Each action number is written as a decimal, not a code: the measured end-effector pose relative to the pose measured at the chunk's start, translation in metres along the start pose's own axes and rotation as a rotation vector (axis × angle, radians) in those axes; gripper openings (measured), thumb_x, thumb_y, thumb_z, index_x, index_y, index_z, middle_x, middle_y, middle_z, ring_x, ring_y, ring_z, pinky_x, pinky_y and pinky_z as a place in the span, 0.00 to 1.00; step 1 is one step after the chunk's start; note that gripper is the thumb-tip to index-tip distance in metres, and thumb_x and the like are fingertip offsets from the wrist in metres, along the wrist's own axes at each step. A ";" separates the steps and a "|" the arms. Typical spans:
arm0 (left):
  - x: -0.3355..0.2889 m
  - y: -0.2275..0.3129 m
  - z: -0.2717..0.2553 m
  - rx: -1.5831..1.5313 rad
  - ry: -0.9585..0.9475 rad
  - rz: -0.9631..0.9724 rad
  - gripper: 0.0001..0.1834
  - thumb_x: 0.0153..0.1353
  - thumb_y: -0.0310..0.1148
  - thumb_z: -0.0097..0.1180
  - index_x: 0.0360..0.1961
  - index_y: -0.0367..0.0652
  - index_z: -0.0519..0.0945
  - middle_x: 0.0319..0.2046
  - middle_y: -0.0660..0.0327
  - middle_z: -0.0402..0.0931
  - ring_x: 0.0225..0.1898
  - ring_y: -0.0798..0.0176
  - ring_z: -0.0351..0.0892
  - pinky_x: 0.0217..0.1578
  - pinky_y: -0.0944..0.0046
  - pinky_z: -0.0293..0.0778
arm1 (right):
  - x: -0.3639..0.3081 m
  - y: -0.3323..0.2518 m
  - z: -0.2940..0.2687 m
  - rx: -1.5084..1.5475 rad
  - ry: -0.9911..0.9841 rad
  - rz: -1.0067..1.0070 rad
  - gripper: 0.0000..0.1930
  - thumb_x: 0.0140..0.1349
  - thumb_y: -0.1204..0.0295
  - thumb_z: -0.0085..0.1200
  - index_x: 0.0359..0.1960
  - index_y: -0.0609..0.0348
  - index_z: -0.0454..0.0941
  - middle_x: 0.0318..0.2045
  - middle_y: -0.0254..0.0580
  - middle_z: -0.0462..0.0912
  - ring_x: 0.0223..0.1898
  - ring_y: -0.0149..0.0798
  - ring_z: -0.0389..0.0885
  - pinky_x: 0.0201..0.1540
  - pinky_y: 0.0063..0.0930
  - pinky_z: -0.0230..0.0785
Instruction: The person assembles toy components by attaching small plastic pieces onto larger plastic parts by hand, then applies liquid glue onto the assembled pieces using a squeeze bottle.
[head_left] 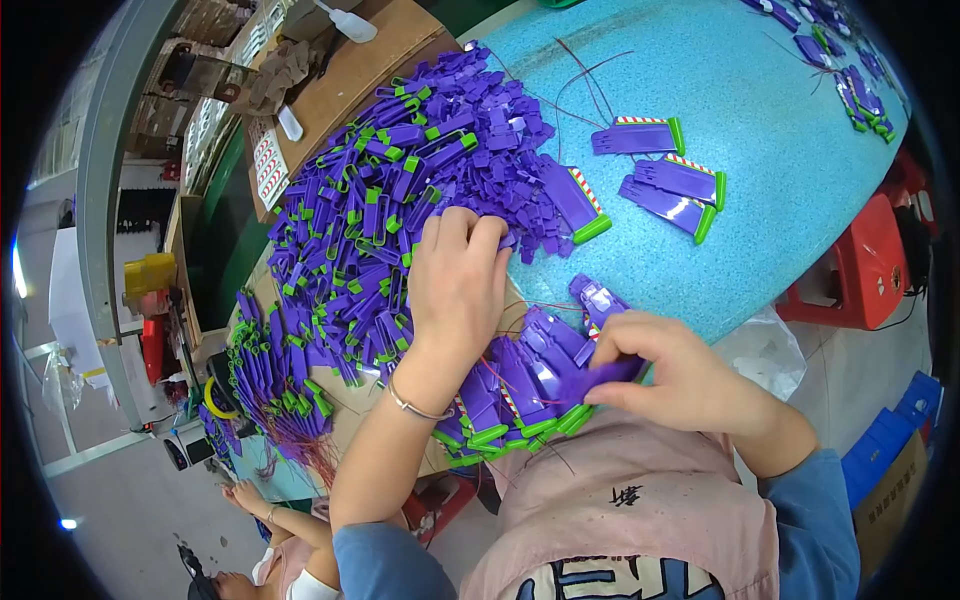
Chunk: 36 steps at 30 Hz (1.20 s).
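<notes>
Right fingers point(638, 335): pinching blurred purple piece point(598, 380) | long axis: roughly left-right | left fingers point(456, 228): cannot tell

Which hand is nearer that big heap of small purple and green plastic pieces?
Left. The left hand is at the edge of the heap; the right hand is farther right, holding a blurred purple plastic piece.

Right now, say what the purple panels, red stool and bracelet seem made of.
Purple panels: probably hard plastic, glossy, judging by white glints. Red stool: likely moulded plastic, smooth, evenly coloured. Bracelet: perhaps polished metal, given its shine; too small to confirm.
</notes>
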<state>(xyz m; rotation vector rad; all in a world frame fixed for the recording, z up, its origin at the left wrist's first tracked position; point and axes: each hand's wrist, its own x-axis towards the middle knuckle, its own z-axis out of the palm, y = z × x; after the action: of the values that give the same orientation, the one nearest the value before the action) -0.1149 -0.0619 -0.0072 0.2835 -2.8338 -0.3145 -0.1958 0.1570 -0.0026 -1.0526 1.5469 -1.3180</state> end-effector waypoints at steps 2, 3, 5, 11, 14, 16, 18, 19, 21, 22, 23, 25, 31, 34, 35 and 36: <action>0.000 0.001 -0.002 -0.055 0.065 0.012 0.14 0.47 0.22 0.64 0.37 0.40 0.76 0.36 0.54 0.73 0.40 0.48 0.73 0.41 0.57 0.70 | -0.001 0.001 -0.001 0.045 -0.041 0.040 0.10 0.55 0.74 0.62 0.31 0.63 0.73 0.27 0.44 0.77 0.31 0.40 0.78 0.34 0.32 0.69; -0.001 0.002 -0.004 -0.136 0.091 0.022 0.14 0.48 0.21 0.64 0.37 0.39 0.76 0.36 0.54 0.74 0.40 0.50 0.74 0.41 0.58 0.71 | -0.002 0.001 -0.002 0.089 -0.081 0.080 0.09 0.56 0.75 0.61 0.31 0.63 0.73 0.26 0.43 0.78 0.30 0.38 0.79 0.33 0.30 0.69; -0.008 0.014 -0.014 -0.299 0.075 -0.068 0.10 0.54 0.21 0.61 0.38 0.37 0.76 0.36 0.55 0.77 0.36 0.57 0.78 0.37 0.64 0.73 | -0.001 -0.002 0.005 0.270 -0.012 0.167 0.08 0.58 0.75 0.59 0.32 0.64 0.73 0.26 0.43 0.79 0.29 0.36 0.79 0.32 0.29 0.70; -0.025 0.046 -0.041 -0.466 -0.028 0.141 0.15 0.52 0.20 0.61 0.43 0.39 0.81 0.29 0.57 0.78 0.30 0.56 0.75 0.31 0.59 0.70 | 0.007 -0.003 0.010 0.446 0.081 0.259 0.04 0.62 0.78 0.52 0.35 0.67 0.74 0.27 0.43 0.81 0.28 0.31 0.80 0.31 0.28 0.71; -0.032 0.057 -0.047 -0.569 -0.047 0.113 0.18 0.51 0.21 0.63 0.45 0.38 0.80 0.27 0.59 0.77 0.28 0.58 0.74 0.29 0.62 0.69 | 0.005 -0.004 0.012 0.317 0.110 0.186 0.04 0.60 0.77 0.52 0.34 0.66 0.75 0.26 0.45 0.81 0.27 0.35 0.81 0.30 0.31 0.71; -0.035 0.059 -0.043 -0.559 -0.015 0.097 0.20 0.50 0.22 0.65 0.47 0.38 0.79 0.26 0.60 0.75 0.26 0.59 0.73 0.27 0.63 0.69 | 0.004 -0.005 0.014 0.221 0.121 0.131 0.05 0.59 0.77 0.53 0.34 0.66 0.75 0.25 0.47 0.80 0.26 0.39 0.81 0.30 0.34 0.71; -0.035 0.060 -0.042 -0.518 -0.047 0.061 0.21 0.50 0.22 0.65 0.47 0.38 0.78 0.25 0.60 0.75 0.26 0.59 0.73 0.28 0.61 0.69 | 0.004 -0.008 0.015 -0.063 0.167 0.004 0.05 0.55 0.75 0.55 0.31 0.65 0.76 0.24 0.51 0.79 0.26 0.48 0.80 0.29 0.38 0.70; -0.035 0.061 -0.042 -0.519 -0.046 0.062 0.21 0.50 0.22 0.65 0.47 0.38 0.78 0.25 0.60 0.75 0.26 0.59 0.73 0.28 0.61 0.69 | 0.005 -0.009 0.015 -0.065 0.168 0.004 0.05 0.55 0.75 0.55 0.31 0.65 0.76 0.24 0.51 0.79 0.26 0.48 0.80 0.29 0.38 0.70; -0.035 0.065 -0.043 -0.513 -0.080 -0.091 0.18 0.51 0.24 0.65 0.44 0.37 0.77 0.26 0.59 0.76 0.28 0.56 0.74 0.30 0.59 0.70 | 0.005 -0.013 0.014 -0.226 0.245 -0.105 0.05 0.53 0.74 0.55 0.28 0.63 0.74 0.20 0.52 0.77 0.24 0.54 0.78 0.26 0.41 0.67; -0.033 0.066 -0.041 -0.513 -0.078 -0.090 0.18 0.51 0.24 0.65 0.44 0.37 0.77 0.26 0.59 0.76 0.28 0.56 0.74 0.30 0.59 0.70 | 0.006 -0.012 0.014 -0.227 0.245 -0.107 0.05 0.53 0.74 0.55 0.28 0.63 0.74 0.20 0.52 0.77 0.24 0.54 0.78 0.26 0.41 0.67; -0.030 0.066 -0.037 -0.512 -0.031 -0.061 0.16 0.52 0.25 0.65 0.42 0.37 0.77 0.26 0.58 0.76 0.29 0.54 0.75 0.31 0.59 0.71 | 0.006 -0.009 0.014 -0.222 0.245 -0.072 0.06 0.53 0.74 0.56 0.26 0.63 0.73 0.19 0.51 0.76 0.23 0.53 0.77 0.24 0.41 0.66; -0.030 0.064 -0.033 -0.507 0.018 -0.035 0.14 0.52 0.26 0.64 0.41 0.37 0.77 0.27 0.56 0.76 0.30 0.52 0.76 0.32 0.58 0.71 | 0.005 -0.008 0.012 -0.215 0.242 -0.040 0.08 0.53 0.73 0.57 0.24 0.63 0.72 0.17 0.50 0.75 0.21 0.53 0.77 0.23 0.41 0.65; -0.031 0.062 -0.029 -0.647 -0.170 -0.122 0.09 0.57 0.27 0.60 0.37 0.37 0.75 0.28 0.53 0.77 0.30 0.51 0.77 0.32 0.58 0.72 | 0.008 -0.007 0.002 -0.181 0.156 0.074 0.10 0.54 0.73 0.58 0.20 0.64 0.71 0.17 0.52 0.73 0.20 0.53 0.74 0.22 0.40 0.63; -0.026 0.065 -0.031 -0.761 -0.280 -0.390 0.06 0.64 0.29 0.55 0.38 0.37 0.75 0.27 0.51 0.77 0.26 0.52 0.78 0.29 0.59 0.72 | 0.023 0.010 -0.011 -0.120 0.154 -0.220 0.08 0.57 0.72 0.58 0.26 0.64 0.76 0.23 0.49 0.75 0.22 0.45 0.72 0.25 0.33 0.64; -0.024 0.061 -0.027 -0.773 -0.282 -0.402 0.06 0.64 0.28 0.54 0.38 0.36 0.76 0.26 0.53 0.77 0.27 0.57 0.78 0.30 0.61 0.72 | 0.029 0.009 -0.016 -0.056 0.249 -0.137 0.08 0.58 0.72 0.59 0.26 0.65 0.77 0.22 0.47 0.75 0.22 0.45 0.72 0.27 0.33 0.65; -0.024 0.056 -0.022 -0.783 -0.280 -0.415 0.06 0.64 0.27 0.54 0.38 0.34 0.77 0.26 0.56 0.78 0.27 0.63 0.78 0.30 0.64 0.72 | 0.036 0.003 -0.021 0.009 0.340 -0.054 0.09 0.58 0.71 0.59 0.26 0.65 0.77 0.21 0.45 0.75 0.22 0.45 0.71 0.28 0.33 0.65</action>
<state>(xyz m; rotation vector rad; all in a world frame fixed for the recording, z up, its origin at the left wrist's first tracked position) -0.0946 -0.0072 0.0207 0.6790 -2.6091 -1.5896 -0.2270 0.1298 -0.0057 -0.9032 1.7665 -1.6029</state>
